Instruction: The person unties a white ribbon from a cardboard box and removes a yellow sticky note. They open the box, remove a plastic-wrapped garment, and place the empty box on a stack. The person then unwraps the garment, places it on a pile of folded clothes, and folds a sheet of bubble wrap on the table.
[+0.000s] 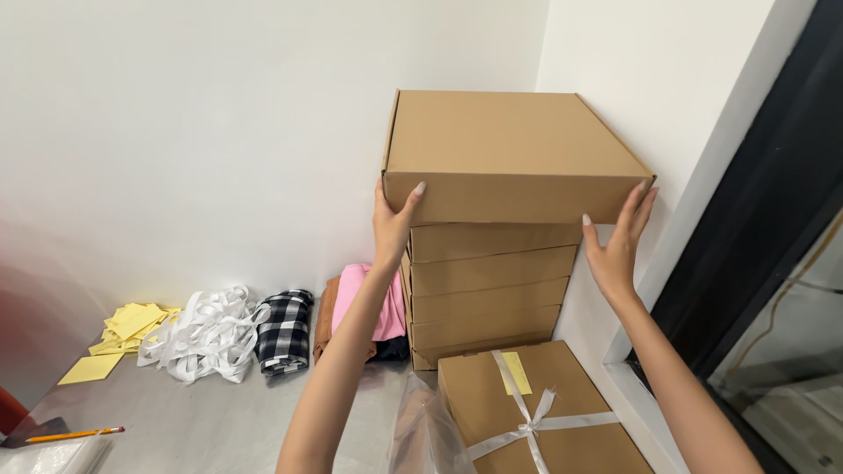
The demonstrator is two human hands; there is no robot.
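Note:
A flat brown cardboard box (509, 149) sits on top of a stack of several similar boxes (487, 294) in the corner of the room. My left hand (392, 224) grips its front left corner, thumb on the front face. At the front right corner, my right hand (618, 241) presses against the box with fingers spread upward. Both arms reach up from the bottom of the view.
In front of the stack lies a box (536, 417) tied with white ribbon and bearing a yellow note. Folded pink cloth (360, 298), checked cloth (285, 329), a ribbon heap (206, 333), yellow notes (132, 325) and a pencil (75, 434) lie to the left. A dark window frame (764, 246) stands at right.

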